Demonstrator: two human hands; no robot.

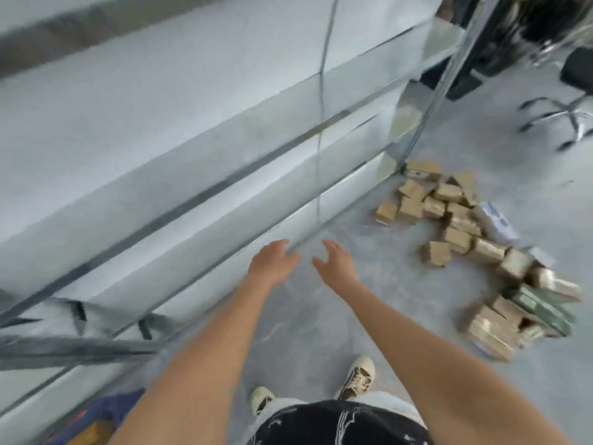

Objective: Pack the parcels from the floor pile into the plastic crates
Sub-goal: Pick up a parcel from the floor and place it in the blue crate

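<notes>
- A grey floor (433, 316) is running along a mirrored wall (160, 139).
- The parcels (462, 226) are lying in a loose brown pile on the floor, at the right by the wall's corner.
- The left hand (272, 263) and right hand (335, 263) are reaching forward, fingers relaxed and holding nothing, well apart from the pile.

The floor (401, 316) is pale grey and smooth, with faint marks. On the left runs a long glass wall (160, 139) with metal strips. At the far right stands a chair base (564, 118) of shiny metal.
</notes>
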